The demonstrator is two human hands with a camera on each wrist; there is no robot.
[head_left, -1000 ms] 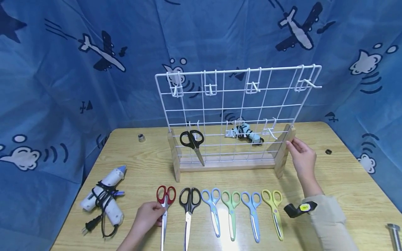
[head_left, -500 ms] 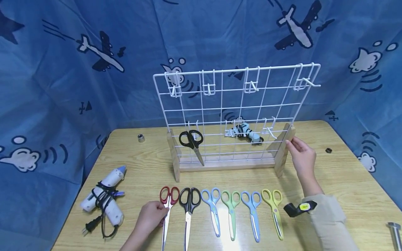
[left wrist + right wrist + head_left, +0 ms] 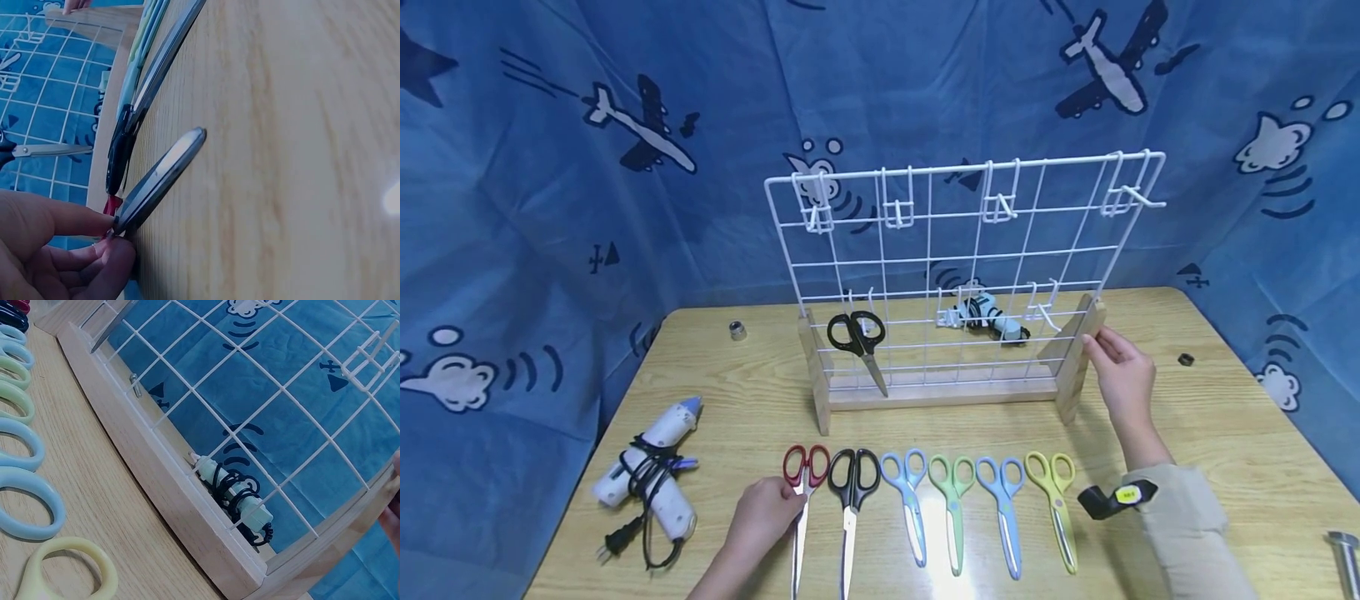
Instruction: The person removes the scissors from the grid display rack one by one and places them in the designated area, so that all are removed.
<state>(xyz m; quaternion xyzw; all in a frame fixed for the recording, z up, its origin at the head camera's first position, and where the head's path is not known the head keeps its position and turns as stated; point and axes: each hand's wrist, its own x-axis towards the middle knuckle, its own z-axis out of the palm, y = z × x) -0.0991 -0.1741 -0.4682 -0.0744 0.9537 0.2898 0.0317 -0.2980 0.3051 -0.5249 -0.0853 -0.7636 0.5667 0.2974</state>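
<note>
My left hand (image 3: pixel 765 512) pinches a pair of red-handled scissors (image 3: pixel 806 486) between thumb and fingers, just below the handles. In the left wrist view their closed blades (image 3: pixel 164 170) lie close over the wood. Black-handled scissors (image 3: pixel 849 498) lie right beside them, followed by blue, green, blue and yellow scissors (image 3: pixel 1057 504) in a row, handles facing the rack. On the right, my right hand (image 3: pixel 1123 379) grips the wooden end post (image 3: pixel 1077 367) of a white wire rack (image 3: pixel 955 262). Another black-handled pair of scissors (image 3: pixel 864 347) hangs from a lower left hook.
White hooks line the rack's top and lower rows. A white glue gun (image 3: pixel 658 467) wrapped in its cord lies at left; a light-blue one (image 3: pixel 992 319) lies behind the rack. Small metal nuts (image 3: pixel 737 330) and a bolt (image 3: pixel 1342 560) are on the table. Blue curtain surrounds it.
My left hand has shifted slightly right, bringing the red-handled scissors up beside the black-handled ones. My right hand stays on the rack's post.
</note>
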